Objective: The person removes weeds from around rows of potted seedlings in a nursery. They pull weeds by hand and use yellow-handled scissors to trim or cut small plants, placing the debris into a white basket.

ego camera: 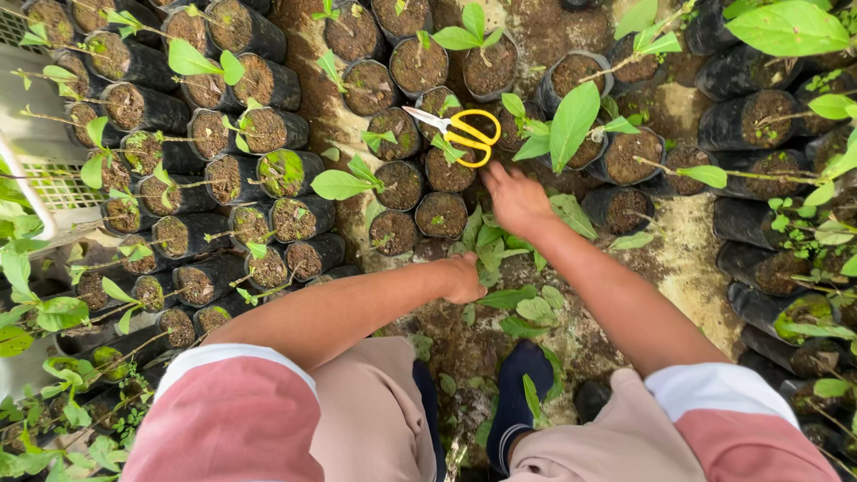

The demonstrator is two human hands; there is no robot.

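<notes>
Bare soil lies between rows of black seedling bags [444, 214]. The left hand [462, 278] is fisted among cut leaves [522, 308]; whether it holds anything is hidden. The right hand [516, 201] reaches forward, fingers curled down, grip unclear, just short of yellow-handled scissors [464, 134].

Both hands reach down among black soil bags [444, 214]: the right hand [516, 200] is just below yellow scissors [457, 133], the left hand [464, 278] is beside cut leaves [492, 247].

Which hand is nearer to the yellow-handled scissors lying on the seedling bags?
Right. The right hand is just below the scissors, not touching them. The left hand is lower down, closed among the cut leaves, farther away.
</notes>
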